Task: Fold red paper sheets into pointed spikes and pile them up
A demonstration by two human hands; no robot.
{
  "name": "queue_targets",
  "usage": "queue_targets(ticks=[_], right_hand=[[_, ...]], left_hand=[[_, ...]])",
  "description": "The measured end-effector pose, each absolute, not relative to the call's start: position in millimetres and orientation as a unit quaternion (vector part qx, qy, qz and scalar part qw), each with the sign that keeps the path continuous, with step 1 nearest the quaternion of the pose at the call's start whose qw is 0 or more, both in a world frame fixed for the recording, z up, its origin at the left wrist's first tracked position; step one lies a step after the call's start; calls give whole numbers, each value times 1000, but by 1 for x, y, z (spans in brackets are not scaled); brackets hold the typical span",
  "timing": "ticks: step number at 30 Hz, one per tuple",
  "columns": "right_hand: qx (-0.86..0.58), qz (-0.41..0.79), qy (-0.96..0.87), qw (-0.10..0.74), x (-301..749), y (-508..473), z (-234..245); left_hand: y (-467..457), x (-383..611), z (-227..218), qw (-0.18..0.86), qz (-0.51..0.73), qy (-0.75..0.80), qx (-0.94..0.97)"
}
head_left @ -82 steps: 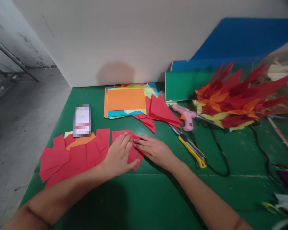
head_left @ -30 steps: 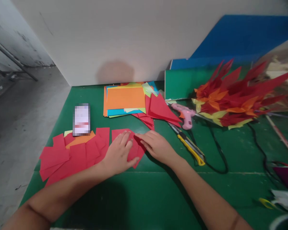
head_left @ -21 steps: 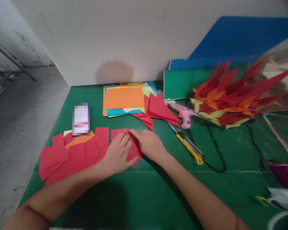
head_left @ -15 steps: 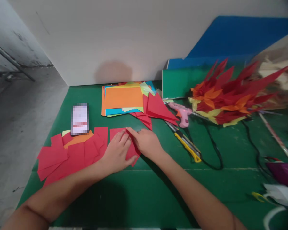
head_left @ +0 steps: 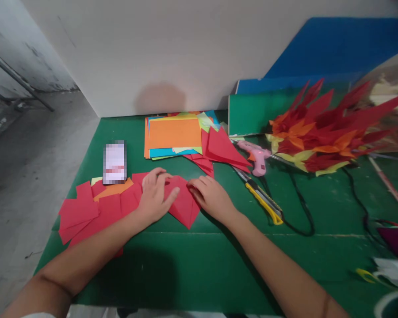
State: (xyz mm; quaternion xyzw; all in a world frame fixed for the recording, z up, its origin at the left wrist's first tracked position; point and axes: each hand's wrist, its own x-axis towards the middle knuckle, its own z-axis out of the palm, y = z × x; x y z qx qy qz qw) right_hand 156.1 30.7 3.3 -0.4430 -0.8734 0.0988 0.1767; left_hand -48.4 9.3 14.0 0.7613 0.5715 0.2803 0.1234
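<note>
A folded sheet of red paper (head_left: 187, 207) lies flat on the green table, its pointed corner towards me. My left hand (head_left: 155, 196) rests at the paper's left side, thumb stretched over it and fingers apart. At the right edge, my right hand (head_left: 214, 196) has its fingers curled onto the paper; the fingertips are partly hidden. Left of my hands, overlapping red paper pieces (head_left: 109, 210) spread out with an orange piece (head_left: 114, 189) among them. Folded red paper pieces (head_left: 220, 148) lie beyond my right hand.
A phone (head_left: 114, 162) lies behind the red pieces. Coloured sheets (head_left: 175, 134) are stacked at the back. To the right are a yellow utility knife (head_left: 263, 204), a pink glue gun (head_left: 257, 155) with its cord, and a red-orange paper flame-like arrangement (head_left: 318, 137). A white board (head_left: 185, 48) stands behind.
My left hand has slid left and off the paper's middle, its thumb lifting apart. My right hand has drawn back to the right edge, its pointing finger now curled. More of the folded paper shows.
</note>
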Motion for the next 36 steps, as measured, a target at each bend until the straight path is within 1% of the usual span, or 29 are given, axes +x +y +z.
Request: queue_targets(ticks=[2,7,10,18,24,28,32,34,36], right_hand=[[-453,105,-867,177,160,32,5],[-498,68,-845,184,168,33,5],[-480,63,-857,176,168,33,3],[-414,63,-893,165,165,31,3],[-404,75,-898,159,161,28,7],[-392,74,-901,172,159,27,5],[-368,88,-907,183,159,27,4],[-361,95,-908,188,159,27,5],[-357,100,-909,192,160,28,7]], left_hand=[[12,-50,14,151,313,596,724],[15,-50,9,206,351,594,694],[16,-49,7,240,377,575,685],[20,-46,5,319,496,531,609],[23,-48,2,376,469,566,564],[24,-49,2,377,473,562,565],[24,-49,1,361,475,528,604],[24,-49,3,332,466,504,647],[23,-51,6,276,440,477,709]])
